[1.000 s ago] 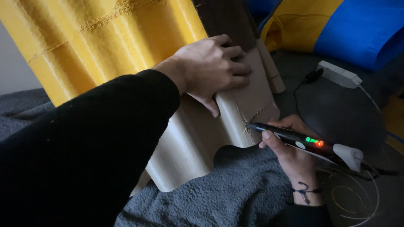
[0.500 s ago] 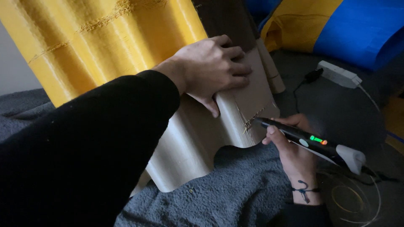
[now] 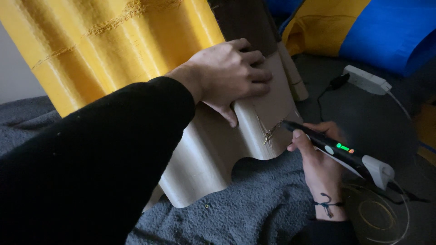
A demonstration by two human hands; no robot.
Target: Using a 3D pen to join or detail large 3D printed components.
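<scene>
Left hand (image 3: pixel 229 77) flat on beige ribbed panel (image 3: pixel 218 149), right hand (image 3: pixel 318 156) gripping black pen tool (image 3: pixel 338 149), tip at its seam

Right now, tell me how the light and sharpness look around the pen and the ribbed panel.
Head view: dim, soft light with no hard glare; the yellow panel is brightest, the black sleeve is nearly featureless. The beige panel and the pen in the right hand are fairly sharp, its green light glowing. The left hand shades the panel beneath it.

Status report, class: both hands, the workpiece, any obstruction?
Left hand flat on beige wavy panel. Right hand grips black pen tool, tip at seam. Nothing blocking.
</scene>
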